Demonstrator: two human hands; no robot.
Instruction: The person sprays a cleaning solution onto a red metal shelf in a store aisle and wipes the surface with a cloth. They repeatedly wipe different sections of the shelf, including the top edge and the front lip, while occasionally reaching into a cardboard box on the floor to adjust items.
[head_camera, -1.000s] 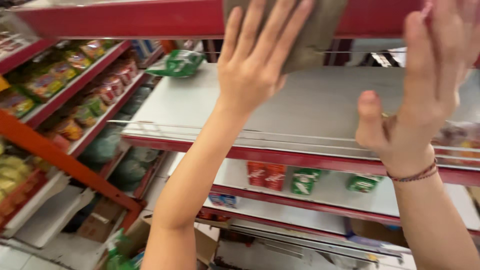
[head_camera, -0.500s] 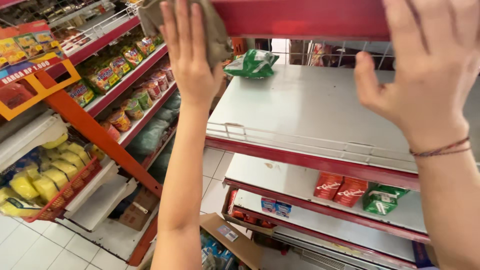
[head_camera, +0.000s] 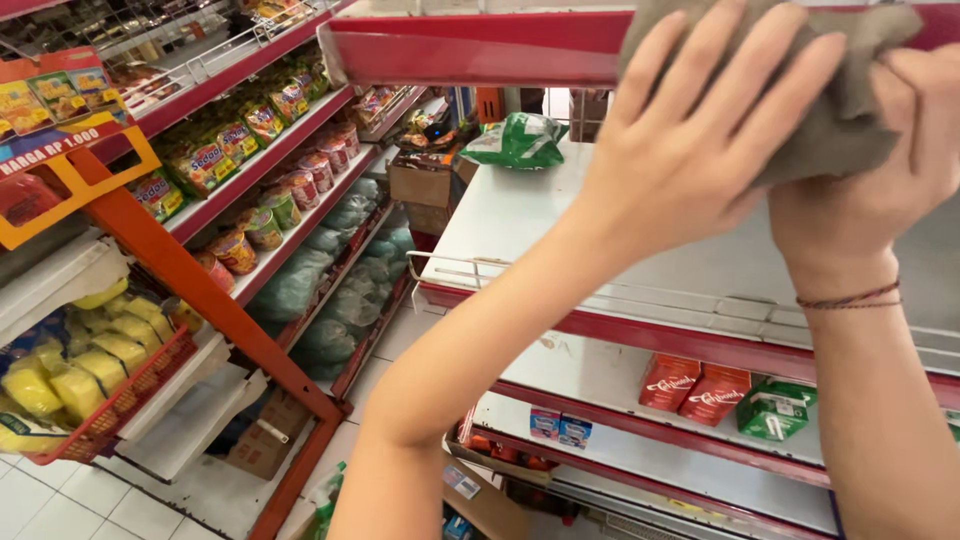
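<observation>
A grey cloth (head_camera: 830, 90) is pressed against the red front edge of the top shelf (head_camera: 470, 50), bunched under both raised hands; loosely held at its far end, it could probably slip and drop onto the bare white shelf (head_camera: 520, 215) below. The left hand (head_camera: 700, 140) lies flat with fingers spread over it, while the right hand (head_camera: 880, 190) curls closed around its lower folds
</observation>
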